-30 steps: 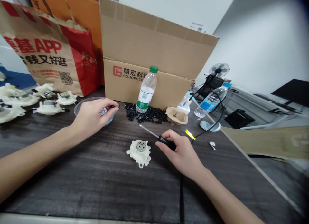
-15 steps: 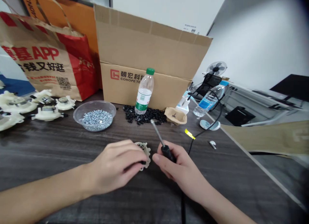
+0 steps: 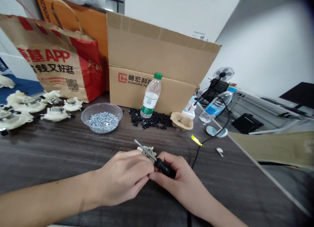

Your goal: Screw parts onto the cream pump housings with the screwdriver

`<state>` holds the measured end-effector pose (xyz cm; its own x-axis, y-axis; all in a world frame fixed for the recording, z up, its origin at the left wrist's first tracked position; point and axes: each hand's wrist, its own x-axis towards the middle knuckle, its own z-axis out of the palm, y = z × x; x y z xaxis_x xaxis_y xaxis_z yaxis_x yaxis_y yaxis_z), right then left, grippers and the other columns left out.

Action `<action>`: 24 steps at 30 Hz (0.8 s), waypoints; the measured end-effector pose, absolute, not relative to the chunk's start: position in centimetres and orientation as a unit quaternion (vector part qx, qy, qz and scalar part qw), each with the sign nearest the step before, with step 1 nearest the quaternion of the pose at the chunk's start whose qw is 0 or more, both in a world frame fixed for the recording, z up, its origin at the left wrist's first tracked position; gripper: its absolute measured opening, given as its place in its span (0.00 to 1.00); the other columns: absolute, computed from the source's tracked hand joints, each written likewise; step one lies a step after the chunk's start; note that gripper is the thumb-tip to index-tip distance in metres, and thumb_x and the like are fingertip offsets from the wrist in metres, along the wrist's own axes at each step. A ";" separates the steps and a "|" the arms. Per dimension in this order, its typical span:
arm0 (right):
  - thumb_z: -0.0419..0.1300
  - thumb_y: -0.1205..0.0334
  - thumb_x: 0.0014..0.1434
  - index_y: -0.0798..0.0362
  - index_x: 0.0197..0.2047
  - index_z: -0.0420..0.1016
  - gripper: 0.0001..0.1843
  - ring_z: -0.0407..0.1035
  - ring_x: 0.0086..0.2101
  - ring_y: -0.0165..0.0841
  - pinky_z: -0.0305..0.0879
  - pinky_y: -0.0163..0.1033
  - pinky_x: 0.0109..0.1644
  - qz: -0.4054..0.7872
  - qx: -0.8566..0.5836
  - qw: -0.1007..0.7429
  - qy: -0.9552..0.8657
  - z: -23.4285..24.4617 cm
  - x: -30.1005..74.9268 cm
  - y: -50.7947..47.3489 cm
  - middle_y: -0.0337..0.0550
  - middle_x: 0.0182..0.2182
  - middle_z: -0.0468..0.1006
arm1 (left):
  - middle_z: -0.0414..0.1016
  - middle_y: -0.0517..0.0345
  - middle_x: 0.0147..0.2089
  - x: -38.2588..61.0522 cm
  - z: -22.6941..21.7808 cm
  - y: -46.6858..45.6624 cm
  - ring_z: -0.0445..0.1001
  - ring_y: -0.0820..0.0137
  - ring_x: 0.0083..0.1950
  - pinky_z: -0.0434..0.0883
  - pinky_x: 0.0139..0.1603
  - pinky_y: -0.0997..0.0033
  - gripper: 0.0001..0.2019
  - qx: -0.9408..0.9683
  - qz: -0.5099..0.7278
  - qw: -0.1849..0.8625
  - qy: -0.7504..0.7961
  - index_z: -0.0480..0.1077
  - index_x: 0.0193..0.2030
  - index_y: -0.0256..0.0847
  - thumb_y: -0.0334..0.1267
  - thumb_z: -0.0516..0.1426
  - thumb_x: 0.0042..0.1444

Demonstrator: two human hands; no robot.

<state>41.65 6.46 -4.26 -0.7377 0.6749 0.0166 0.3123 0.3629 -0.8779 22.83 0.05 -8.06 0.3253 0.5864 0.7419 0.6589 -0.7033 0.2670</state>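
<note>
While the screwdriver [image 3: 159, 163] is grasped by its black handle in the right hand [image 3: 180, 176], its shaft is slanted up and leftward across the view of the part [image 3: 151, 151]. The part is found on the table [image 3: 61, 155], just beyond both hands and nearer than the bowl [image 3: 84, 120] of screws [image 3: 103, 119]; its near side is hidden by the left hand [image 3: 127, 174]. The left fingers are curled, but whether anything is pinched in them cannot be told. By its look, the part is judged light and stiff, likely plastic, and easily slid if pushed from one side. Its small lugs might be snapped, so it is best steadied by the thicker body. The screwdriver is judged rigid and is best held by its handle, the metal shaft being slim and probably slippery.
</note>
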 end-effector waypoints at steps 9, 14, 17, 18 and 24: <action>0.62 0.58 0.56 0.49 0.28 0.66 0.10 0.56 0.26 0.30 0.54 0.36 0.29 0.464 -0.343 0.225 -0.785 -4.5 42.0 7.8 0.34 0.23 0.62 | 0.77 0.56 0.41 22.0 -7.1 0.3 0.73 0.67 0.41 0.71 0.44 0.64 0.14 -0.781 -0.489 0.017 -0.389 0.66 0.44 0.41 0.27 0.61 0.52; 0.62 0.55 0.56 0.51 0.30 0.66 0.11 0.54 0.24 0.27 0.53 0.34 0.28 0.470 -0.358 0.254 -0.766 -4.5 42.3 9.0 0.31 0.23 0.62 | 0.75 0.52 0.46 21.0 -6.6 0.9 0.71 0.63 0.46 0.68 0.48 0.57 0.15 -0.779 -0.439 0.032 -0.446 0.67 0.45 0.41 0.38 0.63 0.52; 0.62 0.56 0.57 0.51 0.31 0.66 0.10 0.55 0.26 0.27 0.54 0.34 0.30 0.461 -0.352 0.264 -0.771 -4.6 42.4 9.1 0.31 0.24 0.61 | 0.67 0.48 0.61 20.8 -7.0 1.4 0.66 0.56 0.59 0.66 0.57 0.52 0.28 -0.798 -0.348 -0.013 -0.491 0.65 0.56 0.42 0.49 0.64 0.50; 0.61 0.57 0.57 0.51 0.31 0.65 0.10 0.56 0.26 0.27 0.54 0.34 0.31 0.460 -0.351 0.266 -0.771 -4.6 42.4 9.1 0.31 0.24 0.61 | 0.65 0.49 0.64 20.8 -7.2 1.6 0.64 0.55 0.61 0.65 0.60 0.51 0.31 -0.805 -0.320 -0.031 -0.499 0.64 0.59 0.43 0.51 0.64 0.50; 0.62 0.61 0.53 0.51 0.29 0.65 0.08 0.57 0.27 0.29 0.55 0.35 0.31 0.442 -0.358 0.275 -0.776 -4.4 42.3 9.1 0.32 0.24 0.63 | 0.62 0.52 0.66 20.6 -8.1 2.1 0.65 0.59 0.63 0.61 0.66 0.53 0.25 -0.804 -0.276 -0.084 -0.520 0.65 0.58 0.45 0.44 0.62 0.53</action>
